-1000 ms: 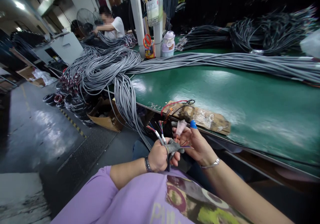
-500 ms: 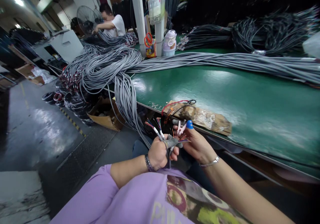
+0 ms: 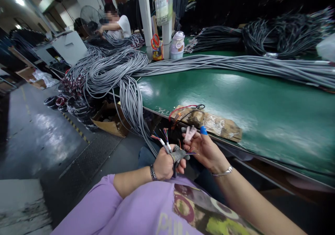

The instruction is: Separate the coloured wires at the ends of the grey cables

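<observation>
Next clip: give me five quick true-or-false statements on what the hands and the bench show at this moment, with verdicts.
1. The left hand grips a cable with coloured wires sticking out of its end. True.
2. The right hand has a blue fingertip cover. True.
3. The table has a red top. False: it is green.
4. The grey cables sit packed in a box on the table. False: they lie loose across it and spill over its left end.
5. The scissors are in the right hand. False: they stand at the far edge of the table, away from both hands.
</observation>
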The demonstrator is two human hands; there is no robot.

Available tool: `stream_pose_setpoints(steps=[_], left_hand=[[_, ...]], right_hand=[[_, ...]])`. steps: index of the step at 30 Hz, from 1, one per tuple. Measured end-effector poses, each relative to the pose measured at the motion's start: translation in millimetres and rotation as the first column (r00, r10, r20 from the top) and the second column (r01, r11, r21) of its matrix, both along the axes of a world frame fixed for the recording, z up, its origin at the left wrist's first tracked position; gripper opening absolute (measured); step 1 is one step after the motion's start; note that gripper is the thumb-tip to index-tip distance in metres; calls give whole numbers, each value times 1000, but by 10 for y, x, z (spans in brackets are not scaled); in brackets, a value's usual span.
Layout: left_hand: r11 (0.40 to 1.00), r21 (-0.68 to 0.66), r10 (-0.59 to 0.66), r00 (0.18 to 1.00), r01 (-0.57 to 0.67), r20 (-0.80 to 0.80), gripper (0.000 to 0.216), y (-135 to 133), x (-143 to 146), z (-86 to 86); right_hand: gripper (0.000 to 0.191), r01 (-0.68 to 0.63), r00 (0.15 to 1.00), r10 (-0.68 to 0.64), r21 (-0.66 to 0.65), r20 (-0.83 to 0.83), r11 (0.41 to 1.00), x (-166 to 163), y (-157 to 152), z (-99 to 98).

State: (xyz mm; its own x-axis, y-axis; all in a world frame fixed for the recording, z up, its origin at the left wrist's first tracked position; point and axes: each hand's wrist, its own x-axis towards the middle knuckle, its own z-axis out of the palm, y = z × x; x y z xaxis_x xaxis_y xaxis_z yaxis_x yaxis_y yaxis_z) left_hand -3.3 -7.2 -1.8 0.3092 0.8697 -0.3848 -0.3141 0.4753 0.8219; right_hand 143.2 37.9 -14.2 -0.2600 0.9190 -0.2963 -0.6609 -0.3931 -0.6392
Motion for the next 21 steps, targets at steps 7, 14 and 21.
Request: stream_pose_setpoints(steps=[7, 14, 21], left_hand=[[994, 8, 109, 994, -110, 27, 42, 24, 39, 103], [990, -18, 137, 990, -137, 40, 42, 70, 68, 68], [991, -33, 131, 991, -131, 5, 41, 78, 80, 30]], right_hand=[[27, 19, 999, -21, 42, 46, 999, -3, -17, 44], [38, -31, 999, 30, 46, 27, 998, -58, 42, -35], [37, 53, 998, -53, -17, -33, 998, -108, 74, -78]])
